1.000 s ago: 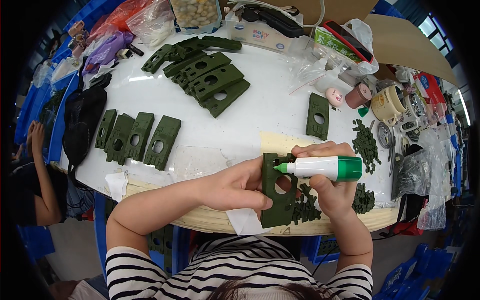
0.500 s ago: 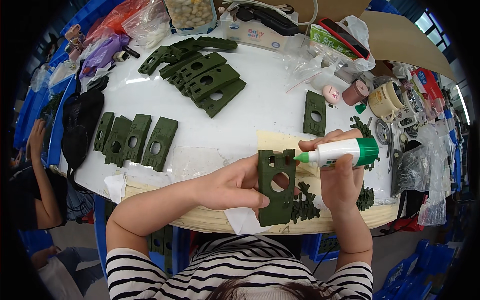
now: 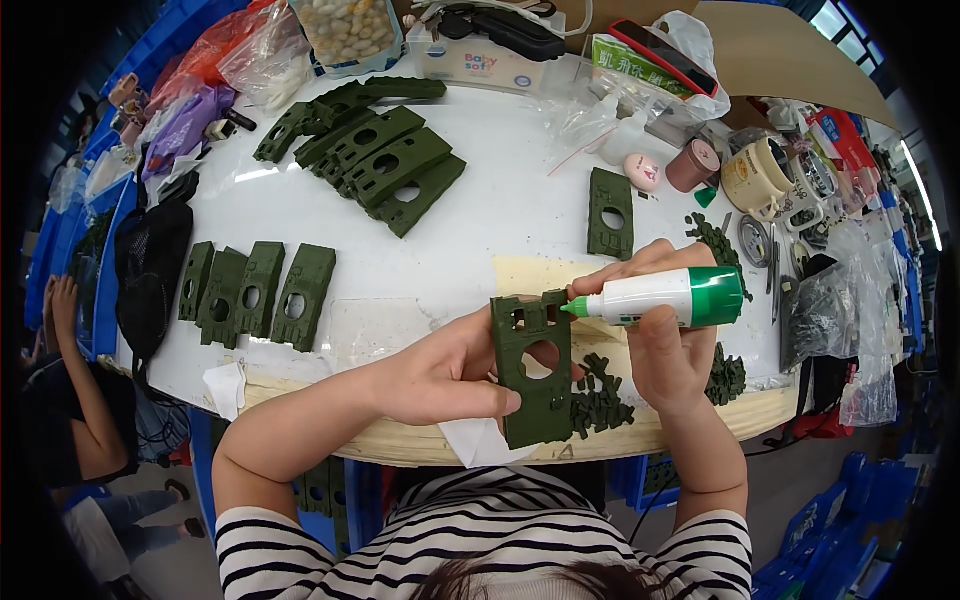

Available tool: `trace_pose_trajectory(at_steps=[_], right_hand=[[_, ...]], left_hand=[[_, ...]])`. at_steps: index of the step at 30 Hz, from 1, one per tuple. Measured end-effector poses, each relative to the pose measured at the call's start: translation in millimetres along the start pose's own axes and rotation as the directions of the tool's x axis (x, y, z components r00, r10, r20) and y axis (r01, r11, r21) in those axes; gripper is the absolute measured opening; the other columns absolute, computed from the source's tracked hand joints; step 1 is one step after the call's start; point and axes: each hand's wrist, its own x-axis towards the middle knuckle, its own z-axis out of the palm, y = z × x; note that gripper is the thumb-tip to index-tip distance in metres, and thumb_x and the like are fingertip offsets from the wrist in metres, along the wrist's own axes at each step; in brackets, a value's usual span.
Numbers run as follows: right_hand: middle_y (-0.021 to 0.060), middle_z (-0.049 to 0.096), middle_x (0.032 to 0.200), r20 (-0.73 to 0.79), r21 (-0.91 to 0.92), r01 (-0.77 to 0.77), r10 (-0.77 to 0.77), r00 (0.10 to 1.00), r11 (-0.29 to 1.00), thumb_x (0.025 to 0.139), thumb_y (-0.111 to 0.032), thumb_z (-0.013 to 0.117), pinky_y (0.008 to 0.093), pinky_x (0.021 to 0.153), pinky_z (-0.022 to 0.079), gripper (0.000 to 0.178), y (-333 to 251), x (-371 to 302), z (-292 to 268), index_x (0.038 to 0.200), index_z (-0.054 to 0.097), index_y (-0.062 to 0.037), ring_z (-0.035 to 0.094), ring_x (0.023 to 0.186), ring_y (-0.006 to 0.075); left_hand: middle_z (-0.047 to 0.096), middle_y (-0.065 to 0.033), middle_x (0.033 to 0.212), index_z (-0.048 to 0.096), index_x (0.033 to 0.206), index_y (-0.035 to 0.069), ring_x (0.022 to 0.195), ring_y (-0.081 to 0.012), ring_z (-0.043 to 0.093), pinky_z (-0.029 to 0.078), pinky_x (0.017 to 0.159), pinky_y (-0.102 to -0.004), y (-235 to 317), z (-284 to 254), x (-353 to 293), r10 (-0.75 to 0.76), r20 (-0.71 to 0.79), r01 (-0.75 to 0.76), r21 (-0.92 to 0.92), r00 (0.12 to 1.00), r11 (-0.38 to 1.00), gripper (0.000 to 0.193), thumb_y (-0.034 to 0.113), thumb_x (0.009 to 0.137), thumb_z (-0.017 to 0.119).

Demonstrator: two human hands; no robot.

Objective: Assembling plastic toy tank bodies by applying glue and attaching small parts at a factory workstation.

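My left hand (image 3: 450,375) grips a dark green plastic model tank hull (image 3: 533,405) by its left edge, thumb on its face. The hull is tilted up near the table's front edge and has a round hole through its middle. In my right hand (image 3: 668,355) is a white glue bottle (image 3: 650,300) with a green base and a green nozzle, held sideways. Its nozzle tip is at the hull's upper right corner; whether it touches I cannot tell. Beside the hull lies a heap of small green parts (image 3: 600,400), partly on a cream sheet (image 3: 515,272).
Several similar hulls stand in a row at left (image 3: 262,290), and more lie stacked farther back (image 3: 400,165). A single hull (image 3: 610,215) lies beyond my right hand. A mug (image 3: 755,178), tweezers (image 3: 772,270) and tape roll (image 3: 754,240) are at right. A co-worker's hand (image 3: 62,305) shows at far left.
The whole view has shifted slightly, moving most things a little left. Both hands keep their holds, and the nozzle stays by the hull's upper right corner.
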Motion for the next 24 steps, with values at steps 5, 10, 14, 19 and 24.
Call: trace_pose_trajectory(at_steps=[5, 10, 14, 19, 24], right_hand=[[0.0142, 0.054, 0.100, -0.001, -0.010, -0.001, 0.001, 1.000, 1.000, 0.093, -0.016, 0.059, 0.0355, 0.080, 0.054, 0.028, -0.5, -0.3, 1.0, 0.108, 0.041, -0.0004, 0.066, 0.096, 0.0282], [0.0152, 0.056, 0.100, 0.015, -0.055, 0.016, -0.015, 1.000, 0.998, 0.093, -0.016, 0.059, 0.0335, 0.078, 0.053, 0.028, -0.2, -0.2, -0.3, 0.108, 0.042, -0.0001, 0.066, 0.095, 0.0269], [0.0164, 0.058, 0.099, 0.024, -0.082, 0.033, -0.031, 0.999, 0.996, 0.093, -0.017, 0.059, 0.0326, 0.078, 0.052, 0.028, 0.2, 0.3, -0.6, 0.108, 0.042, 0.0006, 0.065, 0.093, 0.0254], [0.0165, 0.058, 0.099, 0.037, -0.122, 0.053, -0.049, 0.998, 0.991, 0.093, -0.017, 0.059, 0.0329, 0.079, 0.052, 0.028, 0.6, 0.7, -1.5, 0.108, 0.043, 0.0013, 0.065, 0.092, 0.0248], [0.0163, 0.057, 0.099, 0.032, -0.117, 0.050, -0.046, 0.998, 0.992, 0.093, -0.016, 0.059, 0.0328, 0.078, 0.052, 0.028, 0.2, 0.5, -1.1, 0.108, 0.044, 0.0015, 0.065, 0.092, 0.0250]], left_hand=[[0.045, -0.0214, 0.131, 0.015, 0.146, 0.001, 0.124, -0.0245, 0.045, 0.053, 0.080, -0.0322, 0.4, -0.8, 0.2, 0.006, 0.012, -0.006, 0.000, 1.000, 1.000, 0.074, 0.007, 0.083, 0.055], [0.045, -0.0217, 0.131, 0.015, 0.145, 0.001, 0.124, -0.0249, 0.045, 0.053, 0.081, -0.0328, -0.7, -0.3, 0.8, 0.009, 0.005, -0.009, -0.006, 1.000, 1.000, 0.075, 0.006, 0.082, 0.054], [0.046, -0.0217, 0.130, 0.015, 0.145, 0.001, 0.123, -0.0250, 0.046, 0.052, 0.081, -0.0329, -0.9, -1.1, 0.6, 0.007, 0.004, -0.007, 0.001, 1.000, 1.000, 0.075, 0.007, 0.081, 0.055], [0.047, -0.0213, 0.130, 0.016, 0.145, 0.001, 0.121, -0.0250, 0.048, 0.052, 0.081, -0.0326, 0.0, -0.2, 0.3, -0.001, -0.005, 0.001, 0.001, 1.000, 1.000, 0.075, 0.008, 0.081, 0.055], [0.047, -0.0211, 0.130, 0.016, 0.145, 0.001, 0.121, -0.0250, 0.048, 0.052, 0.080, -0.0325, -0.2, -0.3, 0.8, 0.000, 0.000, 0.000, 0.003, 1.000, 1.000, 0.075, 0.007, 0.081, 0.054]])
